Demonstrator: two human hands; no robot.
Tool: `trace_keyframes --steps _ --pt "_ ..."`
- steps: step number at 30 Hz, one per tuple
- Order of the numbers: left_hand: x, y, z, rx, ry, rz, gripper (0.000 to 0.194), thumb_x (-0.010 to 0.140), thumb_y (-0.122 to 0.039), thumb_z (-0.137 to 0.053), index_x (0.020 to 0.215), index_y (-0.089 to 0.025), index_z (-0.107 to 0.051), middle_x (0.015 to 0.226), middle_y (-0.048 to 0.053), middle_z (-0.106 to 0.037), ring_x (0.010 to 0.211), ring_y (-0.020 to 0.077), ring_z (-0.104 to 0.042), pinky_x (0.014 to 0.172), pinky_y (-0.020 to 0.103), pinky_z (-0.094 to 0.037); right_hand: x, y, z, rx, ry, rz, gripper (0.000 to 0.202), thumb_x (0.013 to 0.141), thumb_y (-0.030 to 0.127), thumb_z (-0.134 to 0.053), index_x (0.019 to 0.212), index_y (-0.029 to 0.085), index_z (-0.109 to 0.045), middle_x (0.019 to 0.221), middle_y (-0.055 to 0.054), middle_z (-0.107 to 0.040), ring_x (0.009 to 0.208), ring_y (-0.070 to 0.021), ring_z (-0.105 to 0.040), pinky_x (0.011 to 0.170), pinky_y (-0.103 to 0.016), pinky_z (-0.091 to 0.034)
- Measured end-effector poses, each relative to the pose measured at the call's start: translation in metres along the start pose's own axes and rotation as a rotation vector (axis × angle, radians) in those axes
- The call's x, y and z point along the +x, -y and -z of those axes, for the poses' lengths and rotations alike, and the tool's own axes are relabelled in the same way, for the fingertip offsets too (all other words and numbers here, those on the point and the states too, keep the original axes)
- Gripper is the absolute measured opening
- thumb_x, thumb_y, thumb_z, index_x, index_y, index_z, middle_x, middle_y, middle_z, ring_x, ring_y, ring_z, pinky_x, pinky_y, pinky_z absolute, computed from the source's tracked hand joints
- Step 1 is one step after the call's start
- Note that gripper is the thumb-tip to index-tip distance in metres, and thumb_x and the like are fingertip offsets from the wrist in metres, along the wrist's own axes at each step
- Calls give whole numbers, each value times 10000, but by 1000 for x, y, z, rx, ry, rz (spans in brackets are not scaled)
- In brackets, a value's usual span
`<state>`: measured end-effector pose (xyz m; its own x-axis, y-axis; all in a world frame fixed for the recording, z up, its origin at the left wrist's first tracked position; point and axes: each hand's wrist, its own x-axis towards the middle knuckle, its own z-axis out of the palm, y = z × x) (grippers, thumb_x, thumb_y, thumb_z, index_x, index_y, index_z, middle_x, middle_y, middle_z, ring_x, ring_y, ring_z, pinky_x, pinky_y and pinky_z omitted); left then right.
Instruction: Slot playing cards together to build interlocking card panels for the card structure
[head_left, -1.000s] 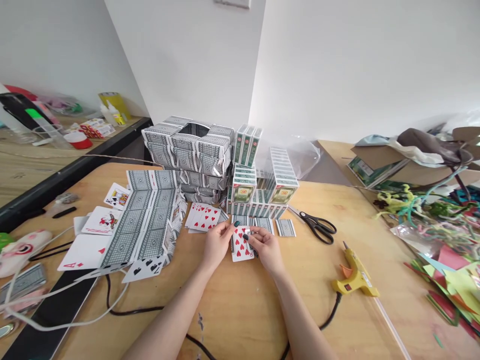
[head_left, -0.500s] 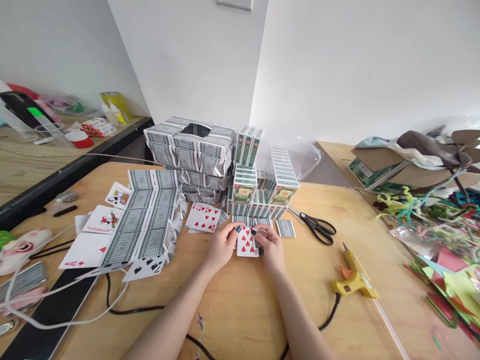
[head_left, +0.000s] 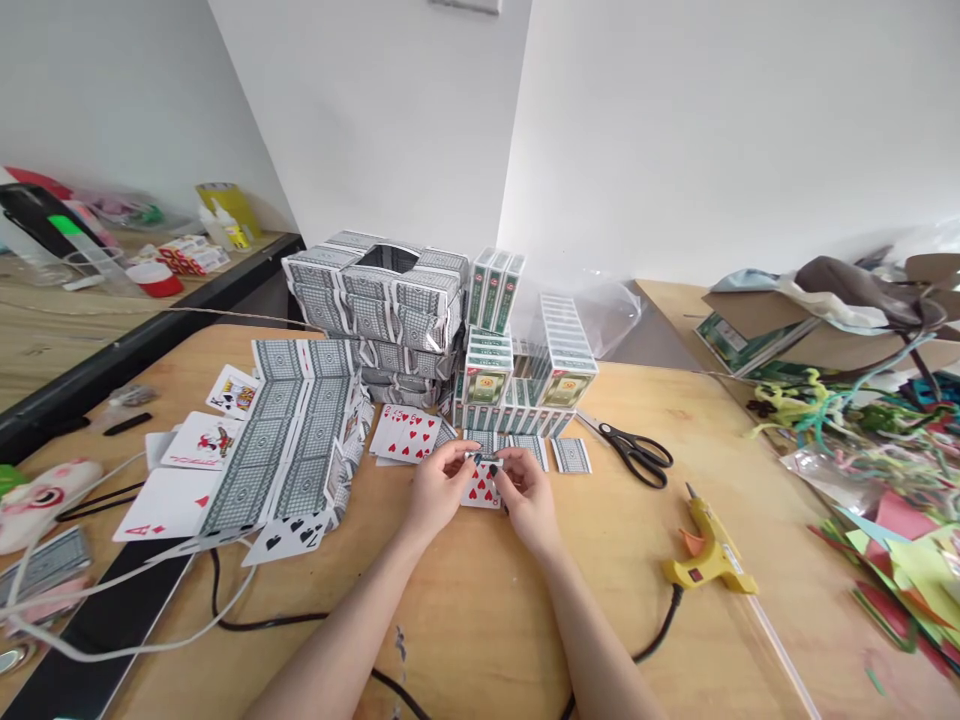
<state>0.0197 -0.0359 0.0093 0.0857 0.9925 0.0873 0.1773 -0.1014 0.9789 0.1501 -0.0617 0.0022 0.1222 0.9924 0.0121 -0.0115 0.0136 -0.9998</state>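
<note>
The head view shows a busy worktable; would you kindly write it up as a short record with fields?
Left hand: grip on the heart card's upper left
Right hand: grip on its upper right
Card face: towards the camera
Behind hands: face-down cards, then stacked green boxes
Left side: fanned heart cards, folded patterned panel
Right side: black-handled scissors, yellow glue gun
Surface: wooden table

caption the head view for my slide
Left hand and right hand pinch a hearts playing card, scissors and yellow glue gun to their right.
</note>
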Motion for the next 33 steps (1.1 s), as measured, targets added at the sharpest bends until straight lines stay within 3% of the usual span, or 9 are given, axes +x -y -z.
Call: trace_keyframes --steps 6,19,24,29,33 --pt "-4 -3 0 135 10 -77 189 710 -199 -492 844 -181 -624 765 14 -645 625 108 -563 594 213 -462 1 -2 2 -73 -22 -46 245 715 384 -567 831 172 -530 567 13 -542 478 -107 -427 450 -218 -322" --pt "-5 -1 2 207 57 -67 264 695 -167 -471 845 -198 -686 589 -11 -634 506 97 -515 486 186 -406 2 -1 6 -85 -61 -59 251 681 410 -598 749 172 -558 574 -6 -586 484 -120 -468 455 -225 -339" --pt "-5 -3 2 155 77 -42 281 713 -153 -442 867 -192 -673 661 4 -652 579 112 -559 536 196 -439 3 -3 5 -59 -61 -62 245 692 397 -589 775 171 -548 600 -10 -586 494 -119 -466 459 -224 -339" --pt "-6 -3 -2 -30 91 -47 374 724 -171 -481 1096 -174 -519 861 40 -641 697 117 -589 618 218 -479 4 -5 6 -17 -107 -66 268 690 406 -587 818 177 -530 552 20 -544 446 -105 -424 426 -216 -318" --pt "-4 2 -5 -35 77 -24 310 719 -183 -515 1027 -153 -493 847 49 -629 676 113 -588 611 223 -483 5 -5 7 -29 -138 -59 282 690 413 -590 826 178 -515 500 43 -500 421 -97 -403 404 -207 -302"
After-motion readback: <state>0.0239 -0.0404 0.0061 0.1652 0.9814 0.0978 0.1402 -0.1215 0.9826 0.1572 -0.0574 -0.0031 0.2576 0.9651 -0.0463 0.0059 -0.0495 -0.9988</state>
